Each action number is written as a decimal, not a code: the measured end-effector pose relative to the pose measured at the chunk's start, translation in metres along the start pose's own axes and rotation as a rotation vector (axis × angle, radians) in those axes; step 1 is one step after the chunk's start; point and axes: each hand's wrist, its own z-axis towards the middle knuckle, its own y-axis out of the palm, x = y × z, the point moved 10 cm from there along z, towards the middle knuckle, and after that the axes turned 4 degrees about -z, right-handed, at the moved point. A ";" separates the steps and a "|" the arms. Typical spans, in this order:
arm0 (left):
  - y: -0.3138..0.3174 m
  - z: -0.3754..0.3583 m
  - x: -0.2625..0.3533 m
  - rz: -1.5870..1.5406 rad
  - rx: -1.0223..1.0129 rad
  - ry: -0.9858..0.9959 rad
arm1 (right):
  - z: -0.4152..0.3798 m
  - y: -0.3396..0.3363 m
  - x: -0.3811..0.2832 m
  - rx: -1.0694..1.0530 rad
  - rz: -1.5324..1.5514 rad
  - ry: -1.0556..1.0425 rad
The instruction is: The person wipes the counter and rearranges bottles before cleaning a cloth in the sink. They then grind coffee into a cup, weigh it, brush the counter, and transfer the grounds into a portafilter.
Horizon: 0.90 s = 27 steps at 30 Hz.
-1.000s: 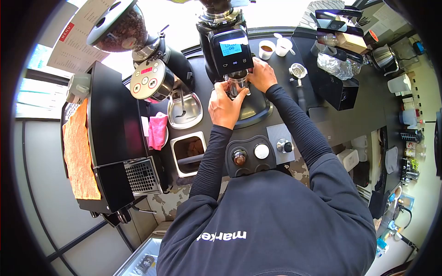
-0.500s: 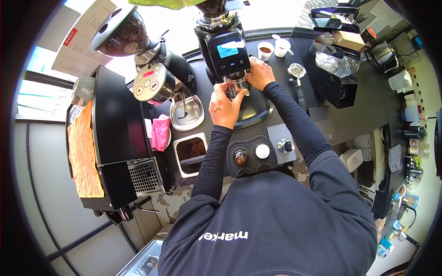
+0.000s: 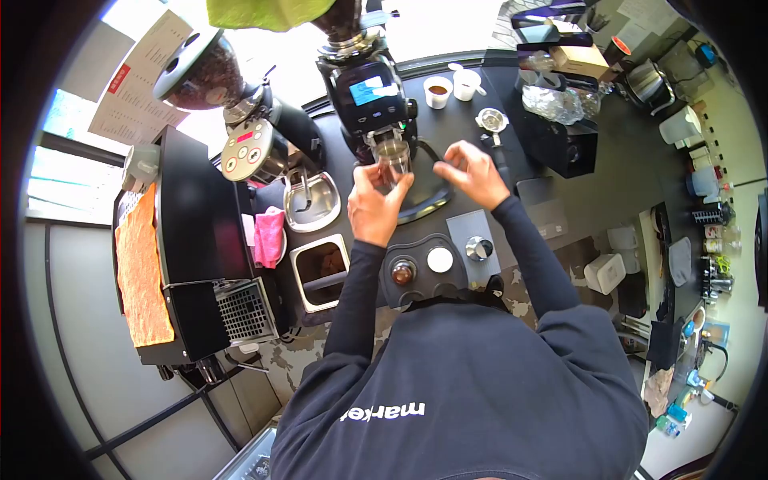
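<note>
My left hand (image 3: 376, 204) has its thumb and fingers closed round a clear glass (image 3: 393, 162), just under the outlet of a black coffee grinder (image 3: 366, 100) with a lit blue screen. To the right, my right hand (image 3: 478, 178) is raised off the grinder with thumb and fingers apart, holding nothing. A portafilter (image 3: 492, 122) lies beyond it, its dark handle pointing toward me. Nearer my body, a tamper with a brown knob (image 3: 402, 273) and a round white-topped piece (image 3: 439, 260) sit in a black tamping stand (image 3: 424, 298).
Left of the hands stand a second grinder (image 3: 254, 150), a steel tray (image 3: 320, 218), a knock box (image 3: 296, 276) and a pink cloth (image 3: 269, 238). Two white cups (image 3: 437, 101) are at the back. A metal-topped tool (image 3: 478, 249) rests on a grey mat (image 3: 462, 228).
My right hand has come away from the grinder's side, moving right and toward me. The left hand keeps the glass beneath the outlet. The whole view has shifted slightly.
</note>
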 end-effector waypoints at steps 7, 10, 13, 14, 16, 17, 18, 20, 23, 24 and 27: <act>0.078 -0.114 0.038 -0.220 -0.332 0.148 | -0.123 -0.038 -0.029 0.073 0.125 -0.193; 0.100 -0.147 0.074 -0.010 -0.394 0.288 | -0.165 -0.088 0.034 0.236 0.077 0.080; 0.117 -0.175 0.091 -0.024 -0.421 0.305 | -0.194 -0.126 0.081 0.298 -0.064 0.049; 0.126 -0.187 0.089 -0.071 -0.463 0.272 | -0.199 -0.144 0.102 0.375 -0.054 0.100; 0.141 -0.206 0.099 -0.127 -0.514 0.254 | -0.197 -0.168 0.131 0.487 -0.093 0.120; 0.147 -0.213 0.106 -0.110 -0.502 0.251 | -0.187 -0.170 0.147 0.462 -0.061 0.142; 0.155 -0.223 0.109 -0.129 -0.517 0.195 | -0.178 -0.170 0.154 0.439 -0.120 0.103; 0.169 -0.241 0.118 -0.158 -0.518 0.126 | -0.163 -0.159 0.174 0.367 -0.119 0.053; 0.185 -0.266 0.124 -0.139 -0.503 0.046 | -0.162 -0.150 0.193 0.259 -0.096 0.036; 0.188 -0.273 0.127 -0.138 -0.500 0.029 | -0.170 -0.163 0.191 0.348 -0.072 -0.032; 0.191 -0.298 0.121 -0.143 -0.503 -0.031 | -0.222 -0.204 0.228 0.507 0.053 0.085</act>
